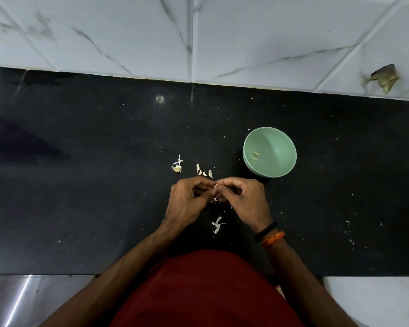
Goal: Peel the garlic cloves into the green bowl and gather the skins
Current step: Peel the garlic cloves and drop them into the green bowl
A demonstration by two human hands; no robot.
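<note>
**Both hands working one garlic clove beside the green bowl**

The left hand and the right hand are meeting fingertip to fingertip just above the black surface, and between them they are pinching a small garlic clove. Fingers of both hands are curling in around it, so only a pale sliver of the clove is showing in the gap (how much skin is on it is hard to make out).

The green bowl is sitting on the surface beyond and to the right of the right hand, near it but apart. Inside it, two small pale cloves are lying near the left wall.

Loose skins are lying scattered around the hands. A few curled skins are resting just beyond the fingertips, a root end with a strip of skin is lying further left, and a skin piece is lying between the wrists, closer to the person. Tiny white flecks are dotting the surface on the right.

A black band and an orange thread are circling the right wrist. A red garment is filling the bottom of the view, hiding the near edge of the surface there. Behind the surface, a white tiled wall is rising, with a broken patch at the right.
</note>
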